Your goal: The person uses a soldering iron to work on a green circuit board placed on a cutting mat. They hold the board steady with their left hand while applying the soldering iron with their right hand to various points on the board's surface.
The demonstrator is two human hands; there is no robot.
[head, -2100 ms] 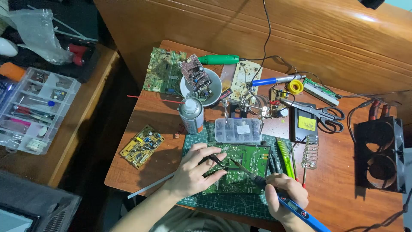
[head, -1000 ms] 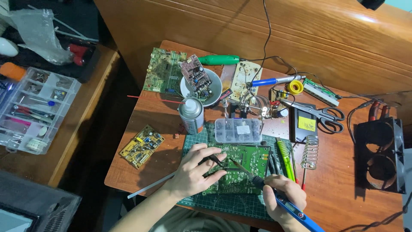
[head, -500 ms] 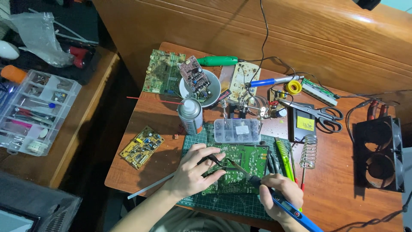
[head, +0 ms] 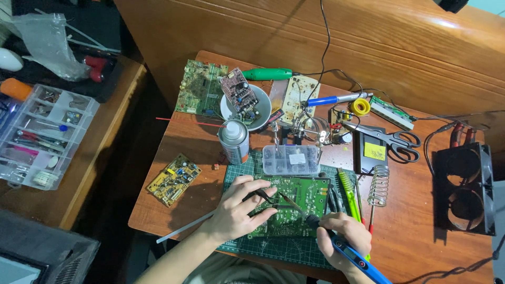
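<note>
A green circuit board [head: 305,197] lies on a dark green cutting mat [head: 284,247] at the near edge of the small wooden table [head: 421,231]. My left hand [head: 236,210] rests on the board's left side and pinches black tweezers [head: 265,196], tips pointing right onto the board. My right hand [head: 342,236] grips a blue soldering iron [head: 357,257], its metal tip [head: 289,202] slanting up-left onto the board close to the tweezers' tips.
Beyond the board: a clear parts box [head: 292,159], a spray can [head: 234,141], a white bowl [head: 259,113] holding a small board, helping-hands clips [head: 300,126], scissors [head: 392,139], a coil iron stand [head: 379,185]. A yellow board [head: 173,180] lies left. A black fan housing [head: 465,189] stands right, an organiser tray [head: 39,134] far left.
Both hands stay on the board; the soldering iron's tip has shifted only slightly. The view has drifted a little.
</note>
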